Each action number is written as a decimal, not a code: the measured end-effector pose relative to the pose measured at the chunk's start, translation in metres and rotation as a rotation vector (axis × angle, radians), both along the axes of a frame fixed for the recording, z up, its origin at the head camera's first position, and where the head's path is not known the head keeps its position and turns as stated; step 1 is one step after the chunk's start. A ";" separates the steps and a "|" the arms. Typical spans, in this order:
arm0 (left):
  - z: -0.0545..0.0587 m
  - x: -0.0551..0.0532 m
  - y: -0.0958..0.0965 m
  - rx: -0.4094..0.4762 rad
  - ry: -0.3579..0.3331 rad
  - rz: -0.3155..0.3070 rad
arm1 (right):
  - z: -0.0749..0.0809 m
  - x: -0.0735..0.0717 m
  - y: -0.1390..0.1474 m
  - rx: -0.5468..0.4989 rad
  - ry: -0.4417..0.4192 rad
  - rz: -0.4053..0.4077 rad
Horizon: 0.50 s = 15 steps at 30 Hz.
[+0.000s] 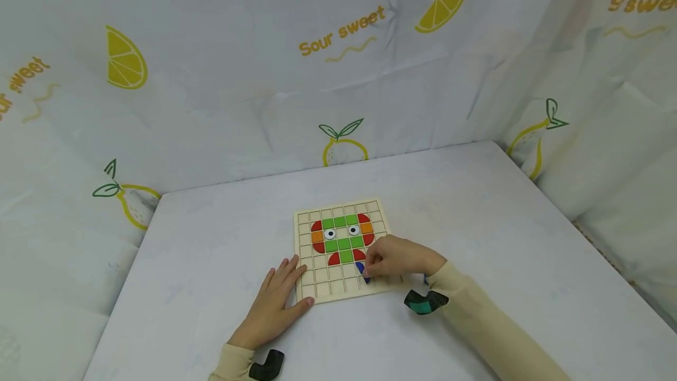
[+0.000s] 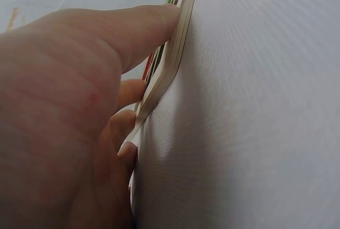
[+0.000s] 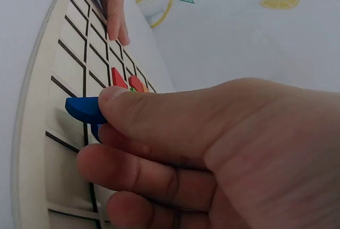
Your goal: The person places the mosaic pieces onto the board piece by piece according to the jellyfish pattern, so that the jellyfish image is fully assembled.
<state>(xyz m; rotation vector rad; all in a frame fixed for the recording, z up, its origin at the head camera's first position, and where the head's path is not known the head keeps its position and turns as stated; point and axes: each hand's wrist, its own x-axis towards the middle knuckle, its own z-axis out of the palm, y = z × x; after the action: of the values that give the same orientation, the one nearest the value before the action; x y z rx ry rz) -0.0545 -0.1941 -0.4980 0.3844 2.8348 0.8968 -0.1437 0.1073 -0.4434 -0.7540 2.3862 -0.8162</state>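
A light wooden grid board (image 1: 322, 290) lies on the table, with green square tiles (image 1: 346, 256), red quarter-round tiles (image 1: 334, 259), orange squares (image 1: 317, 237) and two eye tiles (image 1: 329, 234) set in its cells. My right hand (image 1: 399, 256) pinches a blue curved tile (image 3: 85, 110) between thumb and forefinger, close over the lower cells. A second blue tile (image 1: 360, 267) shows beside it, partly hidden by the fingers in the right wrist view. With fingers spread and fairly straight, my left hand (image 1: 272, 304) rests at the board's lower left corner, thumb on the near edge.
The white-covered table (image 1: 211, 240) extends round the board. Behind it hangs a white curtain (image 1: 222, 104) printed with lemons. A dark band device sits at the left wrist (image 1: 267, 364), and a black and green one (image 1: 425, 303) at the right.
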 end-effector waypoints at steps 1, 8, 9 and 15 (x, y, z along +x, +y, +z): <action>0.000 0.000 0.000 0.001 -0.002 0.000 | -0.002 0.000 -0.001 0.009 0.003 0.003; 0.001 0.001 0.000 0.000 -0.006 0.004 | -0.006 0.005 -0.007 0.064 0.022 -0.010; 0.002 0.001 0.000 0.000 -0.004 0.004 | -0.005 0.005 -0.008 0.067 0.024 -0.011; 0.002 0.001 0.000 -0.002 0.000 0.003 | -0.006 0.009 -0.010 0.086 0.032 -0.024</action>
<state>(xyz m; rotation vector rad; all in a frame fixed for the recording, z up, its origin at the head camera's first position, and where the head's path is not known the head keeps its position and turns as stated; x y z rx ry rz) -0.0538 -0.1938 -0.4957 0.3799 2.8372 0.8949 -0.1351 0.0970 -0.4496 -0.7100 2.4463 -0.7112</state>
